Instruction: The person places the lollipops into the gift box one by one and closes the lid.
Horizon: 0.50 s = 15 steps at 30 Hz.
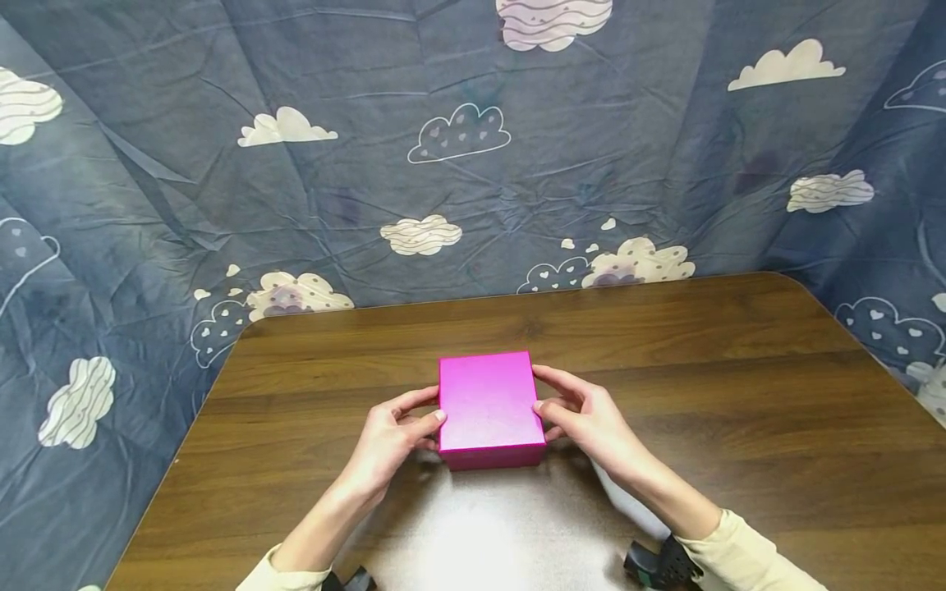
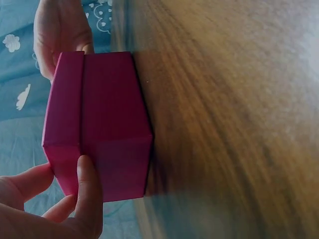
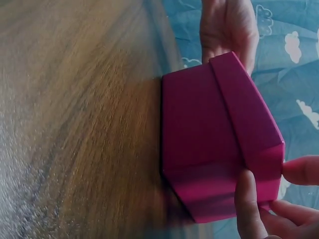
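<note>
A bright pink lidded box (image 1: 491,402) sits on the wooden table, its lid seated on the base. On its left side, my left hand (image 1: 387,433) grips it with bent fingers, thumb at the top edge. My right hand (image 1: 590,416) holds the opposite side in much the same way. In the left wrist view, the box (image 2: 112,99) shows its lid seam, and a fingertip of the left hand (image 2: 65,204) lies at that seam. The right wrist view has a fingertip of the right hand (image 3: 269,209) at the seam of the box (image 3: 209,134). The box's inside is hidden.
The brown wooden table (image 1: 310,361) has rounded far corners. Behind it hangs a blue cloth (image 1: 355,189) with printed clouds. Black devices (image 1: 663,563) are on both wrists, near the table's front. Bright glare falls on the table in front of the box.
</note>
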Tool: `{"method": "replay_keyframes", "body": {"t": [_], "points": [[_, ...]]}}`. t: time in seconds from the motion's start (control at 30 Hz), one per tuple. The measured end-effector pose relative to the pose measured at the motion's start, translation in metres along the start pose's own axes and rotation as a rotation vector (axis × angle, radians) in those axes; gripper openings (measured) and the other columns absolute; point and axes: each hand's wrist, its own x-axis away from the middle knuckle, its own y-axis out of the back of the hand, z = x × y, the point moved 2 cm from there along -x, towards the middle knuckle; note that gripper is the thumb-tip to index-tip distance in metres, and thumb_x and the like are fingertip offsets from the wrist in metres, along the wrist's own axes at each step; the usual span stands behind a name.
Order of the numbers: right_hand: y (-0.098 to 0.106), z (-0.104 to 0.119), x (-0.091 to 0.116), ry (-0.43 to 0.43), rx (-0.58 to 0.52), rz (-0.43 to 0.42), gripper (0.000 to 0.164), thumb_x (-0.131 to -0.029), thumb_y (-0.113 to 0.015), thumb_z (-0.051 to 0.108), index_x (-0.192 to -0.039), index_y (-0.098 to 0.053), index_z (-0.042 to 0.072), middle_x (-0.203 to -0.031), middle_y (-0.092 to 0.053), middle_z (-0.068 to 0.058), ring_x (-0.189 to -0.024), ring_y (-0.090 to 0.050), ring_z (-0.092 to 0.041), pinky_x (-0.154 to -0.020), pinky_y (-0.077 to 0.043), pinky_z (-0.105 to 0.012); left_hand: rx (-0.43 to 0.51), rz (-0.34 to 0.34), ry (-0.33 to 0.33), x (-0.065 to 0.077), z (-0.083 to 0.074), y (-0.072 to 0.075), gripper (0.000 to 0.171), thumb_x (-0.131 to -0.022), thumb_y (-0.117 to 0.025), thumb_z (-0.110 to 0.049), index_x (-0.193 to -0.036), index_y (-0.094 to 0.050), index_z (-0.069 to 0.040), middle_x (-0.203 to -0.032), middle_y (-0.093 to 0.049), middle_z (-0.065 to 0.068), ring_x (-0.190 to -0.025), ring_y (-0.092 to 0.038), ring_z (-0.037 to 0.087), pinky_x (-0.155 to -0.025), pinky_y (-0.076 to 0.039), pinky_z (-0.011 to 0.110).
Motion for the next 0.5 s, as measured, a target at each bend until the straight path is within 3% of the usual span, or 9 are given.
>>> {"method": "replay_keyframes", "body": {"t": [0.3,0.5], "points": [[0.000,-0.010,-0.004,-0.041,-0.026,0.021,0.057,-0.092,-0.063,0.002,-0.145,-0.041,-0.006,-0.143,-0.046,-0.027,-0.084,-0.069,-0.028,-0.070,-0.057,-0.036,0.010,-0.004,0.037,-0.003,0.009,0.001,0.043,-0.089,-0.068,-0.005,-0.131,-0.059,0.005,-0.108,-0.068,0.021,-0.067,-0.068,0.020,-0.067,-0.056,0.033],[0.002,-0.017,-0.005,-0.066,-0.029,0.021,0.058,-0.092,-0.064,0.004,-0.145,-0.042,-0.004,-0.144,-0.046,-0.024,-0.083,-0.068,-0.031,-0.072,-0.056,-0.035,0.043,0.000,0.038,-0.004,0.013,-0.001,0.044,-0.090,-0.067,-0.003,-0.131,-0.057,0.007,-0.115,-0.066,0.022,-0.075,-0.069,0.020,-0.066,-0.057,0.032]]}}
